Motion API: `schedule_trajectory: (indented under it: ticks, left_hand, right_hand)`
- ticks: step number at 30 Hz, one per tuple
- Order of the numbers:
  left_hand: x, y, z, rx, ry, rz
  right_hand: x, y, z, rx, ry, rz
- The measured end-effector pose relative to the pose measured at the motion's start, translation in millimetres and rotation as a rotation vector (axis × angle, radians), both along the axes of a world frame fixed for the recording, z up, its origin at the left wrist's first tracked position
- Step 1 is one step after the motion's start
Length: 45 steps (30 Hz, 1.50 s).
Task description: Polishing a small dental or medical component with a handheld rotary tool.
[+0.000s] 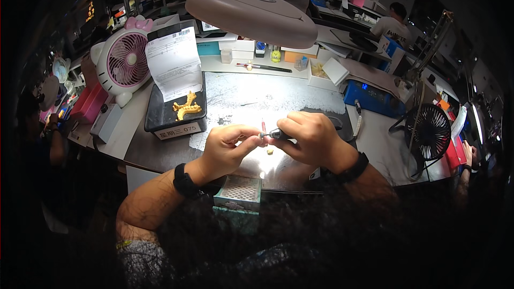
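My left hand (pixel 231 143) is closed in a pinch on a small piece at its fingertips, too small to make out. My right hand (pixel 313 135) grips a rotary handpiece (pixel 279 134), dark with a metal nose, whose thin tip points left and meets the left fingertips. Just behind the fingertips shows a slim reddish stick (pixel 263 125). A small yellowish piece (pixel 269 151) lies on the bench below the handpiece. To the left, yellow dental models (pixel 187 108) rest in a black tray (pixel 176 120) with a paper slip (pixel 173 59) leaning in it.
A grey lamp head (pixel 251 13) hangs over the worn bench mat (pixel 235 91). At left stands a pink fan (pixel 127 60); at right, a blue control box (pixel 372 98) and a black fan (pixel 428 132). A patterned box (pixel 237 195) sits at the front edge. Other people work nearby.
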<state>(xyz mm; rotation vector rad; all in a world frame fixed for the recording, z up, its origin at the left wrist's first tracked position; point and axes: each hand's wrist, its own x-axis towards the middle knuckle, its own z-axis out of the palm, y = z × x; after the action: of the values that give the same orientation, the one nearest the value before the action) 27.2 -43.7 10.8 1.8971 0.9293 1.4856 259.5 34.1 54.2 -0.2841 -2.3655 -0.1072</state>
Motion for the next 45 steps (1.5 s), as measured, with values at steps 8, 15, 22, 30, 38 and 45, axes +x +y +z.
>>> schedule_trajectory:
  ticks: [8,15,22,30,38,45]
  left_hand:
    - [1,8,-9,-0.09,-0.066,0.104]
    - [-5,15,-8,-0.246,0.012,0.182]
    - [-3,16,-7,-0.29,-0.094,0.159]
    - [-3,18,-11,-0.223,-0.107,0.166]
    - [-2,18,-9,-0.227,-0.098,0.163]
    - [-1,11,2,-0.011,0.175,0.209]
  right_hand:
    - [1,3,-4,-0.352,-0.044,-0.104]
    - [1,1,-19,-0.381,-0.261,-0.05]
    - [-5,-1,-26,-0.38,-0.336,-0.006]
    - [-6,-2,-22,-0.409,-0.377,-0.008]
    - [-8,-3,-23,-0.394,-0.373,-0.024]
    - [0,8,-15,-0.421,-0.016,-0.018]
